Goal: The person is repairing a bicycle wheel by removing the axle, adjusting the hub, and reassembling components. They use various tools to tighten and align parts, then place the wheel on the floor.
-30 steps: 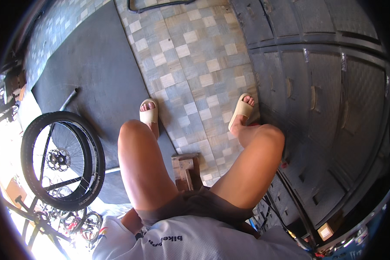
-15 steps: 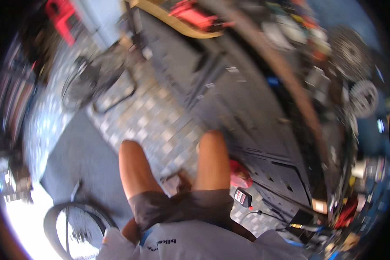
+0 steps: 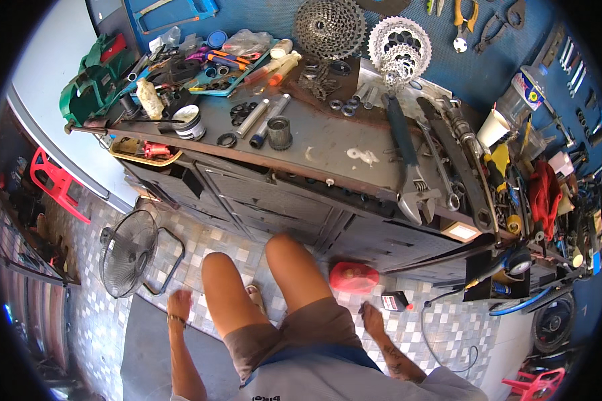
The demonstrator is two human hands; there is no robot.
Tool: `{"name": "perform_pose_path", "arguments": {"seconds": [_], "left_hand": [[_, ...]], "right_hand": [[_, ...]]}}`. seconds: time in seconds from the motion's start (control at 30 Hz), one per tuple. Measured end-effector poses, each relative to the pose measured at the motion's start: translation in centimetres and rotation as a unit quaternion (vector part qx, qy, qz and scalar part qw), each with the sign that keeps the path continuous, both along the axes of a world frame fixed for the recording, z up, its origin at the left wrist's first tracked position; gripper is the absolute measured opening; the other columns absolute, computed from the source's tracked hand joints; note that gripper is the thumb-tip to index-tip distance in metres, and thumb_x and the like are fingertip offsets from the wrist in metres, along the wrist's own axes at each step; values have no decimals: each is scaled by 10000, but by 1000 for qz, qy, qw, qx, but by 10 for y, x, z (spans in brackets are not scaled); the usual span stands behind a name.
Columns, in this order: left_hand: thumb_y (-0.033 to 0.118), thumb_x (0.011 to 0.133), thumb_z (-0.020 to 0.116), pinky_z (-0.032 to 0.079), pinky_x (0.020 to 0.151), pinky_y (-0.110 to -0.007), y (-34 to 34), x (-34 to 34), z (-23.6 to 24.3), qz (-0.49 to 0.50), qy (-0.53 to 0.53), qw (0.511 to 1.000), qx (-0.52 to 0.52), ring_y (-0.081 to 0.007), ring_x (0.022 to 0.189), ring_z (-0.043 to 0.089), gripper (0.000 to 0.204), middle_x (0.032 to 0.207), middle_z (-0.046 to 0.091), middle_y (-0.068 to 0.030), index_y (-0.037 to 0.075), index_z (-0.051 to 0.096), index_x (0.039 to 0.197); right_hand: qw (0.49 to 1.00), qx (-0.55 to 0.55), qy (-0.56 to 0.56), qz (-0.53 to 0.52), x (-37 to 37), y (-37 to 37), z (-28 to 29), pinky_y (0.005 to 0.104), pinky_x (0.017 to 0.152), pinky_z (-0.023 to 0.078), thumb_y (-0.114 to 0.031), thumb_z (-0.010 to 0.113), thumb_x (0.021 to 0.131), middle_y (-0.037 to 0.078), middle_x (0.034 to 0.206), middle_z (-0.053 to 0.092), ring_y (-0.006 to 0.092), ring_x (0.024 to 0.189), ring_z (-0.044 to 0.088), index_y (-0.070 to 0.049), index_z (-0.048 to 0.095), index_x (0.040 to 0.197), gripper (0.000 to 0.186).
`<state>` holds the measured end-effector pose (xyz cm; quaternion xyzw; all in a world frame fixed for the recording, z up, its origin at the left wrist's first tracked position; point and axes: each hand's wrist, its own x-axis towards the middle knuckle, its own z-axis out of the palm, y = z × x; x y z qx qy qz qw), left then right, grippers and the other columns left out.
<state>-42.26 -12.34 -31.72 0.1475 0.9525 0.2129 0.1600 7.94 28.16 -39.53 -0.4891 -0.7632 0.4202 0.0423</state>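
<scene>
My left hand (image 3: 179, 304) hangs beside my left thigh, wrist banded, its fingers blurred. My right hand (image 3: 371, 317) hangs beside my right thigh; its fingers are too small and blurred to read, and I cannot make out anything held. Ahead is a cluttered metal workbench (image 3: 308, 157). On it lie a large adjustable wrench (image 3: 405, 157), long spanners (image 3: 436, 157), metal tubes (image 3: 274, 117), a white tub (image 3: 190, 125) and a tray of small parts (image 3: 217, 85). Silver chainrings (image 3: 398, 50) and a cassette (image 3: 329, 27) stand at the back, against a blue tool board (image 3: 425, 33).
A black fan (image 3: 128, 254) stands left on the tiled floor, near a red chair (image 3: 57, 184) and a dark mat (image 3: 154, 354). A red container (image 3: 351, 275) and black bottle (image 3: 394, 301) stand below the bench. Tools crowd the right; a cord crosses the floor.
My view has swung from the floor, mat and bicycle wheel to the workbench. I have risen from sitting with legs apart to standing, and both hands have come into view beside my thighs.
</scene>
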Motion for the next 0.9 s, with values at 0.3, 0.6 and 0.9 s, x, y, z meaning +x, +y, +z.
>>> {"name": "perform_pose_path", "arguments": {"seconds": [0.3, 0.6, 0.9], "left_hand": [[183, 945, 806, 550, 774, -351, 310, 55, 365, -307, 267, 823, 396, -226, 842, 662, 364, 946, 689, -104, -3, 724, 1248], [244, 757, 918, 411, 1019, -514, 377, 47, 375, -273, 390, 856, 202, -326, 1224, 583, 487, 1260, 654, -79, 119, 746, 1196], [75, 713, 912, 351, 1089, -435, 356, 90, 372, -341, 437, 737, 386, -271, 1143, 640, 449, 1212, 759, -40, 97, 699, 1107]], "right_hand": [[976, 85, 198, -39, -97, 18, 144, 415, 820, 552, -438, 749, 1004, 164, 963, 736, 272, 870, 721, 1, 673, 1075, 451], [977, -128, 163, -44, -71, -17, 164, 364, 788, 538, -363, 515, 1135, 130, 842, 723, 215, 820, 706, 16, 682, 1124, 414], [967, -62, 217, 116, -121, -4, 241, 411, 964, 534, -239, 527, 1100, 222, 1061, 737, 329, 1057, 726, 58, 591, 1288, 357]]}}
